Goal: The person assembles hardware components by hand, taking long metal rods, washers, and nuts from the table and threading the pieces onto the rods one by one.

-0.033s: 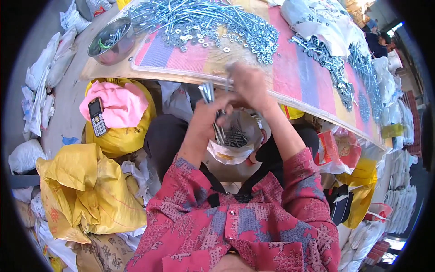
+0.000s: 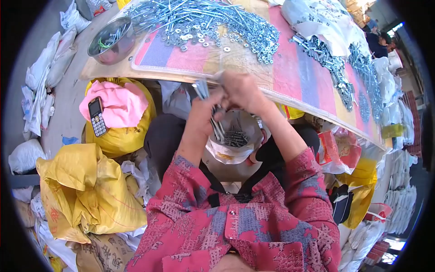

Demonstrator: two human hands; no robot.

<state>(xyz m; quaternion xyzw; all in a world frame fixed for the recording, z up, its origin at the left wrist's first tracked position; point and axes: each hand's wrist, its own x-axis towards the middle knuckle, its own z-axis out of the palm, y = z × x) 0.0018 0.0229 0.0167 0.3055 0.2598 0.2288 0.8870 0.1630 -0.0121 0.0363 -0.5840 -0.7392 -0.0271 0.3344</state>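
By the wooden tabletop's (image 2: 108,71) near edge, long, thin, silver metal bolts (image 2: 202,89) could have slipped if the gripping left hand (image 2: 201,114) got loose, and I couldn't tell what the blurry right hand (image 2: 244,89) held.

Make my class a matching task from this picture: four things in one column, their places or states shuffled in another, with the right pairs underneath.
Things
1. Phone
2. Metal bowl
3. Left hand
4. Pink cloth

Places and states
A. Gripping a bunch of metal rods
B. Draped over a yellow bag
C. Lying partly on pink fabric
D. Near the left end of the table

Right pairs: 1-C, 2-D, 3-A, 4-B
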